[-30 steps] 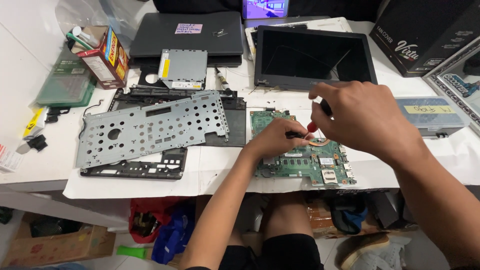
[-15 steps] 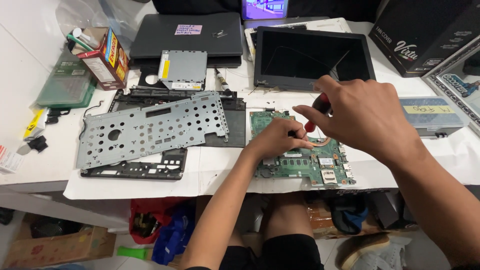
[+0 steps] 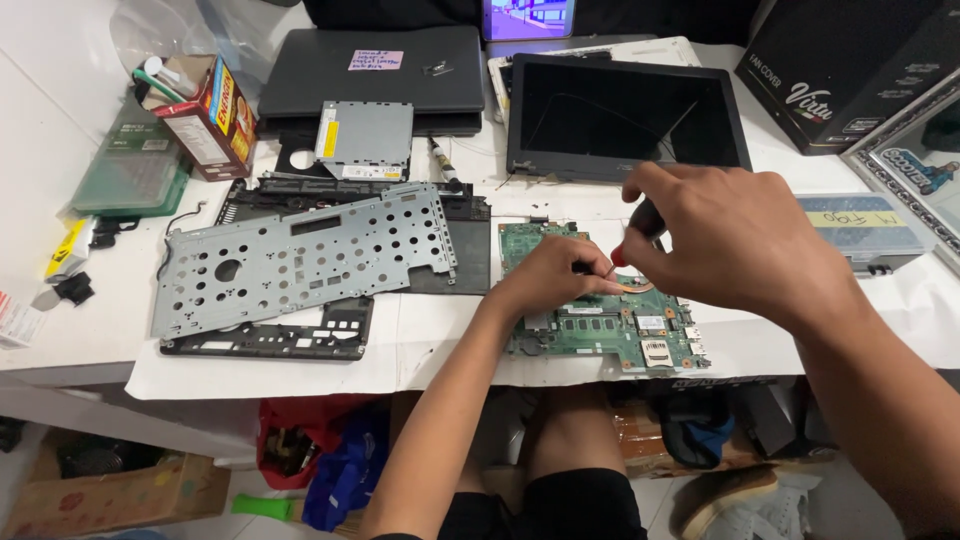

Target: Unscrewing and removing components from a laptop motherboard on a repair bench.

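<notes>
Head view: right hand (image 3: 740,245) closed around a screwdriver (image 3: 640,225), tip down on the green board (image 3: 600,320), grip from above for turning force. Left hand (image 3: 550,280) narrow, fingers pinched by the tip, resting on the board, probably to steady the bit; whether holding a screw, cannot tell. Board flat on white paper (image 3: 300,370) at the table's front edge, close to the body. Metal plate (image 3: 300,255) laid aside to the left, screen (image 3: 625,115) behind. Crowded white table (image 3: 60,350); bags and boxes on the floor below.

Right hand (image 3: 735,240) holds screwdriver (image 3: 640,225) over green motherboard (image 3: 600,330); left hand (image 3: 550,278) steadies it.
</notes>
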